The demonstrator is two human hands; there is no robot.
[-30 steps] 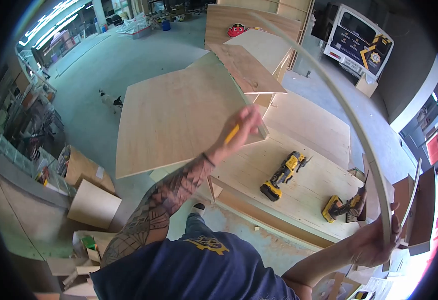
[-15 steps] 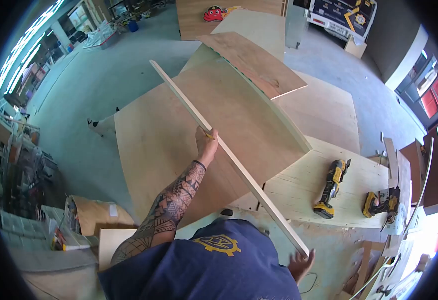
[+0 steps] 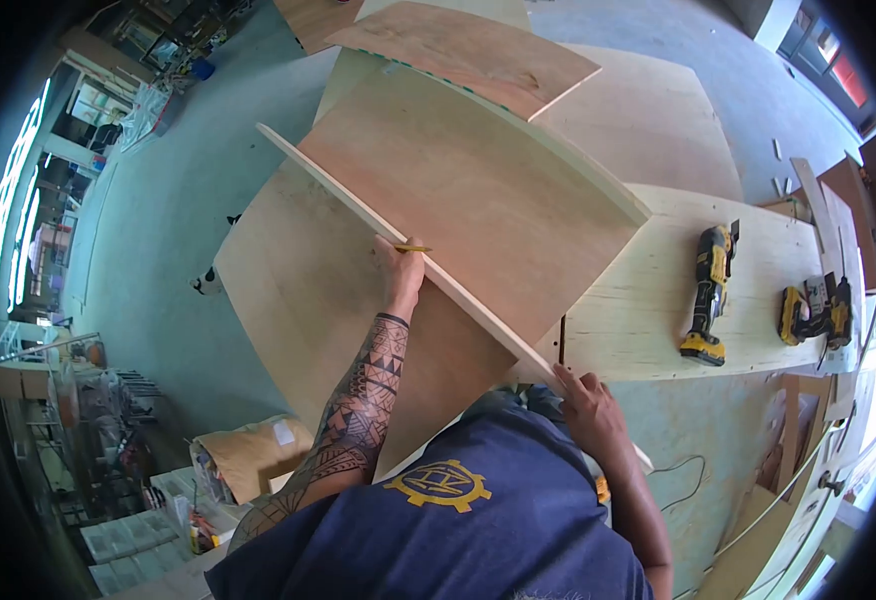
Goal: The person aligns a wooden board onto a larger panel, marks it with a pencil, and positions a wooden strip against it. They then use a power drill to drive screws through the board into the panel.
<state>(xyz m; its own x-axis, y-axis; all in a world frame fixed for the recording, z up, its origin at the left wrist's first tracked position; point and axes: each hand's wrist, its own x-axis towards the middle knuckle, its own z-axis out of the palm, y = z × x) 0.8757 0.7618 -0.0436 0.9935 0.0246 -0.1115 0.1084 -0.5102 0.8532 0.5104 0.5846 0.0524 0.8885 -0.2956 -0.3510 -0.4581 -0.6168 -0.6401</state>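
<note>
As a person in a navy shirt (image 3: 518,520) bends over a broad sheet of plywood (image 3: 498,200), a long wooden strip (image 3: 478,311) runs diagonally across the middle of the frame, from upper left down to lower right of center. The left arm, its forearm tattooed, reaches up from the bottom left of the frame, nearly straight, wrist in line with the forearm. The left grip (image 3: 401,268) is clamped on the strip near the center of the frame, with a yellow pencil (image 3: 420,249) tucked at the fingers and pointing right. The right arm bends at the lower right, its forearm angled up and to the left. The right grip (image 3: 590,408) rests at the strip's lower stretch, fingers bent and its back facing the camera; whether it is clamped or merely touching cannot be told. To the right, a yellow-and-black power tool (image 3: 710,290) and a drill (image 3: 816,312) lie on a pale wooden worktop (image 3: 628,310). A brown board (image 3: 468,55) overlaps the sheet's far edge at the top of the frame.
</note>
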